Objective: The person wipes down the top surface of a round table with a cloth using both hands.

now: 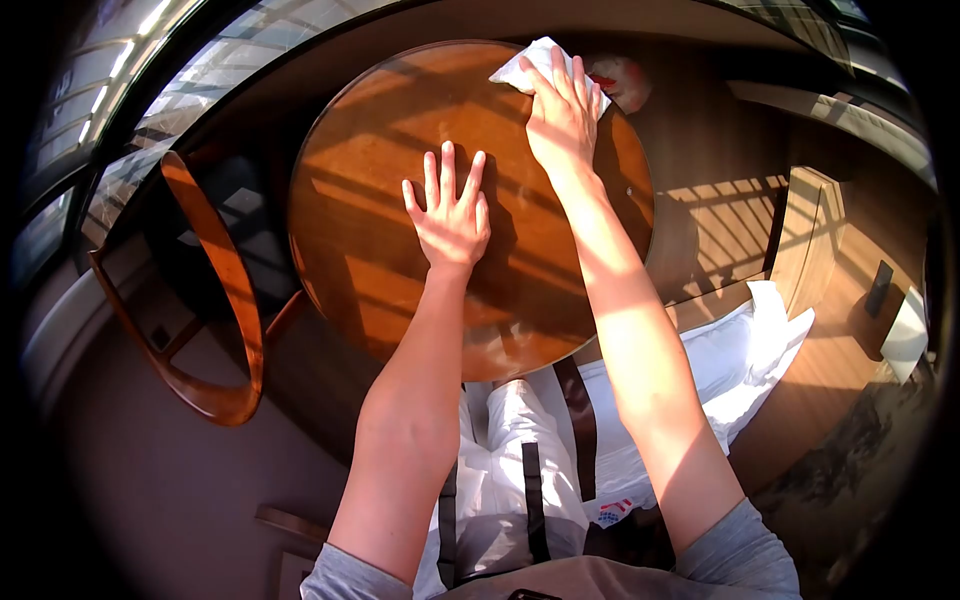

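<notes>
Left hand (452, 225) is flat mid-bench (350, 130), fingers spread wide, nothing held, decent brace imo. Farther off, right hand (562, 128) has its fingers over the white cloth (522, 72) at the far right rim, can't tell if pinching; I'd press evenly so it doesn't bunch.

Short grey sleeves (738, 545), white trousers (515, 440) with dark vertical straps (536, 500), brownish-grey cloth (590, 580) at the waist.

Cloth (521, 72) partly hidden, R hand (563, 122) atop
</notes>
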A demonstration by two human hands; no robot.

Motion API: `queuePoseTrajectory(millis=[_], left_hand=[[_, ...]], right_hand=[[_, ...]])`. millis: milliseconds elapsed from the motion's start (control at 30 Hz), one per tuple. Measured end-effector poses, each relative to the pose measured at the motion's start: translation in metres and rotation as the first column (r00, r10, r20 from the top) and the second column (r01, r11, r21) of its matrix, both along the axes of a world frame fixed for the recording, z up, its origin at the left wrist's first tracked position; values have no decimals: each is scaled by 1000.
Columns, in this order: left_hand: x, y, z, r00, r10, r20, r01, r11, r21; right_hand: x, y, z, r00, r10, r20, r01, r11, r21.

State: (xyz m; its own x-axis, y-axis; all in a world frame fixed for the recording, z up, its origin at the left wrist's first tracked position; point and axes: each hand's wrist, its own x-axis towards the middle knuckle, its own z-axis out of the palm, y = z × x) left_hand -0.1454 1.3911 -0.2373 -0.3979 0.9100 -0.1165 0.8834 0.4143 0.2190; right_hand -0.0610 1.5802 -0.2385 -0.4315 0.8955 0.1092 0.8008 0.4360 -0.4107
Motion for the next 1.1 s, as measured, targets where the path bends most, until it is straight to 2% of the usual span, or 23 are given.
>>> queuePoseTrajectory(millis=[100,133,233,367,433,567,633,700,767,833,900,967,1033,1100], left_hand=[[1,1,0,1000,-6,-18,6,1000,-12],[0,1,0,1000,-12,-27,12,1000,-20],[-1,0,-1,1000,-17,11,17,999,-29],[0,1,1,1000,-13,3,13,1000,-9],[-1,1,0,1000,-15,3,15,1000,1],[0,2,2,1000,-12,-25,12,1000,-8],[0,3,2,1000,-9,-11,9,1000,18],[0,4,2,1000,-11,-8,11,1000,27],[1,3,1,1000,10,-5,-10,999,31],[2,0,1,1000,7,-6,-7,1000,16],[1,3,-1,1000,15,-12,-15,998,54],[-3,7,-3,1000,18,-20,-17,997,69],[1,4,-1,1000,17,-10,-16,997,75],[1,6,-1,1000,16,-15,-15,997,75]], right_hand=[[-3,-16,0,990,143,9,-143,989,18],[1,-26,5,980,189,-67,-191,981,-27],[24,-53,13,955,295,-39,-297,941,-160],[55,-63,21,938,341,59,-324,926,-194],[53,-50,17,936,344,74,-333,935,-125],[33,-14,9,984,163,69,-164,986,9],[27,-24,6,989,132,62,-134,990,34],[32,-45,13,991,129,-20,-130,990,-57],[49,-87,25,982,168,91,-143,962,-234],[69,-127,32,980,191,58,-170,951,-258],[82,-143,36,964,243,110,-195,923,-331],[86,-127,29,960,277,41,-254,923,-290],[73,-96,22,970,235,56,-225,964,-141],[46,-55,25,992,124,4,-123,989,-76]])
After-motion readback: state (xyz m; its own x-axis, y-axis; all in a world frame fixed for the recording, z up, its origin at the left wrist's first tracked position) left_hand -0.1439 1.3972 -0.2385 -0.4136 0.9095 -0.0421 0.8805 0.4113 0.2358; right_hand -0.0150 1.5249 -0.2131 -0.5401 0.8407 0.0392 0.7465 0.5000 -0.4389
